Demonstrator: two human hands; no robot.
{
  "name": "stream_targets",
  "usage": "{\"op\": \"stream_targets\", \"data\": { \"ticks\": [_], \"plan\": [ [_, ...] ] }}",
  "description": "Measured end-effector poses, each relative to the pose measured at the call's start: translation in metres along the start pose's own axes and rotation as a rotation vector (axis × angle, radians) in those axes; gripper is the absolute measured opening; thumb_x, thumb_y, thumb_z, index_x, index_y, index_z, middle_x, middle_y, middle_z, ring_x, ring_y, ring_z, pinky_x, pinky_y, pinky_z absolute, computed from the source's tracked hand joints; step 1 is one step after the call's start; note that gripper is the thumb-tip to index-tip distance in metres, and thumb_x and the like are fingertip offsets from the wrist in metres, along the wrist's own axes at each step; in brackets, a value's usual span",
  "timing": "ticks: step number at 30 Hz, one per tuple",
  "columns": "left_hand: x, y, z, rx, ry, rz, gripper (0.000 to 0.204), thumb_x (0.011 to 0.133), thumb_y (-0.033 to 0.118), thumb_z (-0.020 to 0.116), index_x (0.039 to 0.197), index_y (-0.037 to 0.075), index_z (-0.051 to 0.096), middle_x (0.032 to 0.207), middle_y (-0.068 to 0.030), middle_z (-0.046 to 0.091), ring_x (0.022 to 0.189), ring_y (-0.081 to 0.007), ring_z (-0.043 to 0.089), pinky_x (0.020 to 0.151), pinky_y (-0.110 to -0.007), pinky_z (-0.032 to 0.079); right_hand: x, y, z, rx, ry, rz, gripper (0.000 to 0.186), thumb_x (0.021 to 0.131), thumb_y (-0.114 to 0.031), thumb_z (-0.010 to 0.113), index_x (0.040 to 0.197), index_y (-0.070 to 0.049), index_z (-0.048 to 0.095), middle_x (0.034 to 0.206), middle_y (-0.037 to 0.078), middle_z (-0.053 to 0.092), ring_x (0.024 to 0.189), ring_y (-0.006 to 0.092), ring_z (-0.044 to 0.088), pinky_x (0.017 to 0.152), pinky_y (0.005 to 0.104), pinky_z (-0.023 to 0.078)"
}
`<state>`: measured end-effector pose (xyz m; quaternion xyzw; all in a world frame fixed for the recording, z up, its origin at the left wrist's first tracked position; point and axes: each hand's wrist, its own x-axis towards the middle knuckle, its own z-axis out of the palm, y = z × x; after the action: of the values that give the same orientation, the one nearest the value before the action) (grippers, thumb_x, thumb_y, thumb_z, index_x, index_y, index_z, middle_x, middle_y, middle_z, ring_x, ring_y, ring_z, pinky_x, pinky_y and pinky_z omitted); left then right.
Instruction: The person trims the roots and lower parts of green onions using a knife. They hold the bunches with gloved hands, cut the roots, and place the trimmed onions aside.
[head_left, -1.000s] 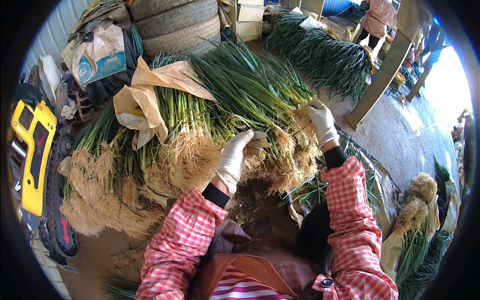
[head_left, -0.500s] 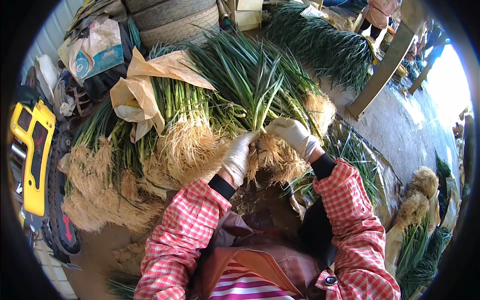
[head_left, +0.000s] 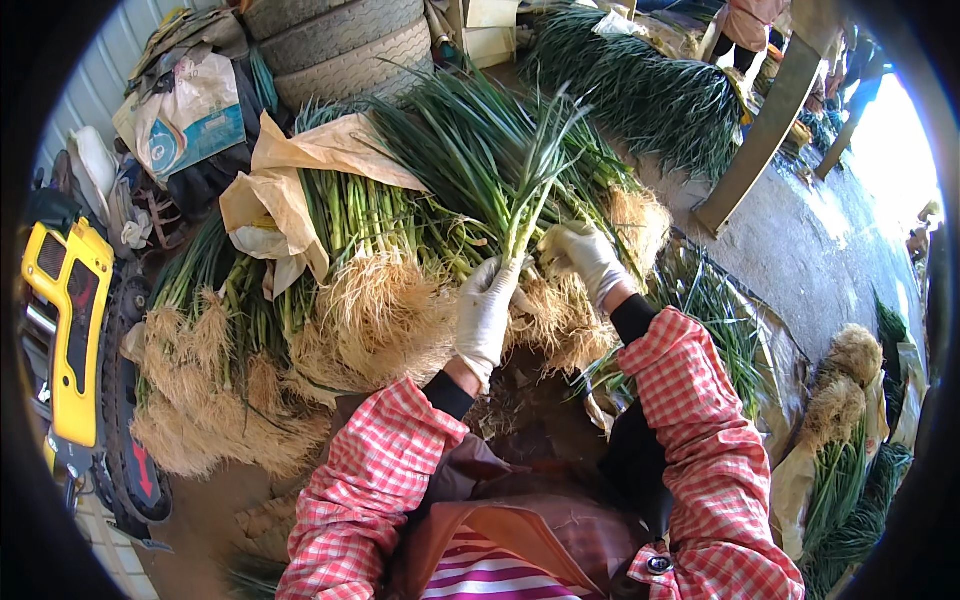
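My left hand [head_left: 484, 315], in a white glove, is closed around the lower ends of a small bunch of green garlic stalks [head_left: 522, 215]. Their flat dark leaves point away from me. Just right of the bunch is my right hand [head_left: 588, 260], also gloved in white, its fingers curled in among the stalks; what they pinch is hidden. Beneath both hands lie loose plants with tangled straw-coloured roots [head_left: 562, 325]. To the left sits a thick heap of the same plants with bushy roots [head_left: 375, 310], partly covered by brown paper [head_left: 330, 150].
A yellow toy-like machine with black tracks [head_left: 72, 330] stands at the far left. Stacked tyres [head_left: 345, 60] are behind the heap. More bundles [head_left: 640, 95] lie at the back, others [head_left: 835, 420] at the right. A metal post [head_left: 760, 140] rises at the right; another person [head_left: 750, 25] is beyond.
The held bunch has tilted to the right, and my left hand has turned more upright around it. My right hand has shifted slightly, with its fingers curling beside the stalks.
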<state>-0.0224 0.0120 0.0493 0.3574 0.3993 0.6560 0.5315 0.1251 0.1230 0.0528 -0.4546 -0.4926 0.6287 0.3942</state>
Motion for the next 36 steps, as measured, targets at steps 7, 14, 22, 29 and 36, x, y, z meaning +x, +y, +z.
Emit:
{"op": "stream_targets", "data": {
  "ticks": [7,14,22,29,36],
  "plan": [
    [0.000,-0.018,0.010,0.248,-0.046,0.097,0.030,0.095,0.013,0.055,0.122,0.000,0.056,0.089,0.0003,0.062,0.065,-0.0015,0.054,0.052,-0.018,0.048,-0.022,-0.030,0.002,0.002,-0.103,-0.058,0.041,0.085,-0.045,0.066,0.079,-0.005,0.059,0.062,0.002,0.058,0.046,0.0079,0.052,0.042,0.0217,0.043],
    [-0.011,-0.023,0.015,0.296,-0.021,-0.020,0.032,0.094,0.025,0.058,0.110,-0.002,0.063,0.085,-0.0010,0.064,0.074,-0.0050,0.052,0.069,-0.022,0.046,-0.016,-0.018,0.008,-0.291,0.005,-0.190,0.039,0.090,-0.042,0.059,0.080,-0.004,0.063,0.064,0.006,0.062,0.048,0.0132,0.055,0.045,0.0263,0.043],
    [-0.004,-0.039,0.011,0.196,0.050,-0.031,0.029,0.096,0.031,0.054,0.099,0.003,0.062,0.071,0.0060,0.057,0.054,0.0001,0.049,0.047,-0.017,0.043,-0.028,-0.018,0.022,-1.126,0.283,-0.549,0.045,0.089,-0.046,0.051,0.070,-0.008,0.065,0.062,0.013,0.061,0.060,0.0329,0.062,0.057,0.0399,0.049],
    [0.007,-0.026,0.000,-0.121,0.208,-0.267,0.025,0.096,0.027,0.053,0.092,0.003,0.059,0.061,0.0005,0.057,0.039,-0.0071,0.049,0.034,-0.021,0.041,-0.060,-0.024,0.042,-0.812,0.028,-0.563,0.037,0.090,-0.038,0.059,0.077,-0.004,0.067,0.055,0.008,0.058,0.049,0.0195,0.059,0.052,0.0319,0.049],
    [0.007,-0.029,-0.014,-0.502,-0.052,-0.287,0.037,0.099,0.034,0.040,0.092,0.001,0.057,0.067,-0.0075,0.060,0.052,-0.0161,0.057,0.049,-0.029,0.051,-0.090,-0.028,0.048,0.063,-0.369,0.036,0.031,0.089,-0.031,0.064,0.085,0.000,0.064,0.057,0.002,0.058,0.044,0.0094,0.053,0.041,0.0212,0.041]
  ]
}}
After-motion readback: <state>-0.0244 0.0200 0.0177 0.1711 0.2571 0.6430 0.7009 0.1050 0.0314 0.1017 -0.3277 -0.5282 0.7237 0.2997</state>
